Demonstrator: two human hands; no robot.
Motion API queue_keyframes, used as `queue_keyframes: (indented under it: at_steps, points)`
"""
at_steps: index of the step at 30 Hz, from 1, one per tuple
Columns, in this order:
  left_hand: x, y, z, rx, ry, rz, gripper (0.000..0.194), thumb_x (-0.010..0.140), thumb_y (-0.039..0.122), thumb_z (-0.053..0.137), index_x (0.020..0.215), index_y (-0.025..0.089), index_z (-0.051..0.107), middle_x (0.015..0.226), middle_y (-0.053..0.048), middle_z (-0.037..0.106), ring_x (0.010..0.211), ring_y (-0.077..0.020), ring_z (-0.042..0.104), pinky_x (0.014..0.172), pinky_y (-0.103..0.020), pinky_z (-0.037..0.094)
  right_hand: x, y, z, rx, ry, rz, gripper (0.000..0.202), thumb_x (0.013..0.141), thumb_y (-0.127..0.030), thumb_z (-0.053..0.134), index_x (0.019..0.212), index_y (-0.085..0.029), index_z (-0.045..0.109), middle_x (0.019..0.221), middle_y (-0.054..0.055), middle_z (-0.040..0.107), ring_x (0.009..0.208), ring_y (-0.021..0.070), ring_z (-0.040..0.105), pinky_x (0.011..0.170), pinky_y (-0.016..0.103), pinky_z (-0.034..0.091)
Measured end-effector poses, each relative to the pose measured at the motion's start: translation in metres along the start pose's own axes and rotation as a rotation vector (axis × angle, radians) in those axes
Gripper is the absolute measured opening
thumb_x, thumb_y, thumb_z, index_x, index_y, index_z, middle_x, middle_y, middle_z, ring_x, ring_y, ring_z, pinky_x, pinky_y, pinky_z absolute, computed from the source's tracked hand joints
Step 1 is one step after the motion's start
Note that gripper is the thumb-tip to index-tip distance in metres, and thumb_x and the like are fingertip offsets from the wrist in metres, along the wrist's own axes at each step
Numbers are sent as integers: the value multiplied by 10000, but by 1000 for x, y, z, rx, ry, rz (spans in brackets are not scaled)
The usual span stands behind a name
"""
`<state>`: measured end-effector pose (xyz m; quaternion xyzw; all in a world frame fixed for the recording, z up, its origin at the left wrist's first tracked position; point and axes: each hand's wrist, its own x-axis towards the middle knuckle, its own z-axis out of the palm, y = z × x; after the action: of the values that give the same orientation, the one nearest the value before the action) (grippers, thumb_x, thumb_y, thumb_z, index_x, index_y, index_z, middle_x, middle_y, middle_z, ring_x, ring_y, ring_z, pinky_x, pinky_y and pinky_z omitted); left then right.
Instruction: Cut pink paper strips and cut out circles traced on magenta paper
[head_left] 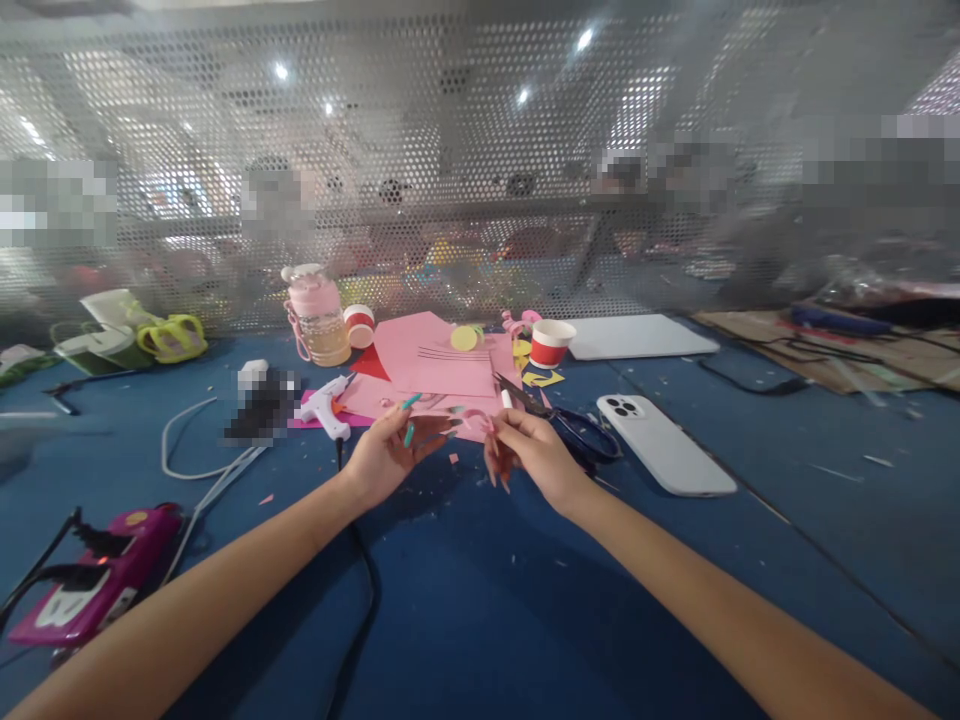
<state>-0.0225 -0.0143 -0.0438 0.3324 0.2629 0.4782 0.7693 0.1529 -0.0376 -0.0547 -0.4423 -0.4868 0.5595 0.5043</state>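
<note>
Over the table, my right hand (540,455) pinches a small curled strip of pink paper (474,418) between thumb and fingers. My left hand (390,455) faces it with fingers apart, their tips close to the strip; whether they touch it is unclear. A short white stick (506,398) shows just above my right fingers. Behind both hands lie sheets of pink paper (442,370) with a pale yellow disc (466,338) on top. Dark-handled scissors (581,432) rest beyond my right hand. A white glue gun (328,405) lies beyond my left hand.
Paper cups (553,342) and a pink-lidded bottle (315,310) stand at the back. A white phone (664,445) lies at right, a flat white slab (641,336) behind it. At left are a magenta power strip (112,575), cables and a yellow-green cup-like object (172,338).
</note>
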Motion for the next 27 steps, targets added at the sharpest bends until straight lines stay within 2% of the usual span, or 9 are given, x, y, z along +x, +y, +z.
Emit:
queue_keyframes:
  at_steps: [4, 7, 11, 14, 18, 20, 21, 24, 27]
  points:
    - [-1, 4, 0, 15, 16, -55, 193, 788, 200, 445, 728, 143, 620, 856, -77, 705, 917, -198, 631, 914, -389, 422, -1, -2, 0, 88, 4, 76, 382, 583, -483, 675, 598, -163, 468, 542, -8, 620, 366, 96, 558, 347, 190, 413]
    - [0, 5, -3, 65, 21, -83, 186, 773, 237, 455, 732, 146, 612, 890, -84, 694, 921, -209, 627, 884, -397, 435, -1, -4, -2, 142, 13, 107, 336, 617, -415, 676, 603, -177, 440, 480, -18, 596, 402, 125, 594, 394, 210, 460]
    - [6, 1, -12, 369, -18, -23, 130, 711, 268, 556, 679, 142, 554, 821, -79, 676, 832, -206, 627, 788, -359, 457, 0, -6, -6, 148, 18, 60, 319, 639, -402, 671, 619, -192, 432, 449, -27, 579, 495, 164, 640, 479, 254, 511]
    - [10, -2, -19, 804, 30, 118, 193, 766, 309, 501, 656, 150, 506, 724, -57, 615, 736, -183, 589, 739, -353, 455, 2, -5, -7, 90, 5, -12, 381, 597, -483, 685, 607, -198, 432, 483, -25, 593, 542, 184, 653, 551, 311, 539]
    - [5, 0, -19, 1437, 82, 611, 212, 848, 274, 363, 898, 142, 521, 963, -118, 562, 948, -227, 497, 879, -424, 367, 0, -4, -4, -9, -40, -52, 400, 584, -540, 670, 617, -198, 466, 500, -36, 578, 539, 173, 641, 607, 345, 546]
    - [0, 3, -14, 1623, -46, 795, 245, 860, 253, 340, 1001, 130, 497, 1083, -148, 520, 1043, -246, 436, 923, -432, 326, -2, -3, -2, -35, -80, -75, 387, 607, -541, 654, 631, -198, 476, 508, -42, 561, 526, 158, 625, 607, 341, 544]
    - [-2, 5, -11, 1688, -141, 824, 254, 865, 253, 330, 1016, 126, 490, 1083, -151, 520, 1038, -249, 432, 914, -429, 332, -3, -3, -1, -46, -94, -88, 378, 623, -536, 646, 639, -197, 481, 518, -44, 551, 518, 149, 614, 603, 337, 542]
    - [-6, 7, -4, 1805, -361, 769, 232, 870, 271, 324, 941, 136, 499, 918, -121, 558, 885, -231, 469, 805, -390, 389, -6, -2, 2, -94, -112, -124, 343, 678, -512, 615, 664, -196, 484, 560, -47, 520, 517, 128, 582, 589, 318, 533]
    - [-6, 5, -3, 1806, -415, 679, 208, 864, 287, 332, 840, 153, 489, 785, -85, 535, 741, -197, 464, 683, -334, 403, -8, -1, 4, -143, -98, -158, 340, 713, -520, 576, 670, -197, 478, 597, -40, 496, 527, 115, 544, 546, 283, 508]
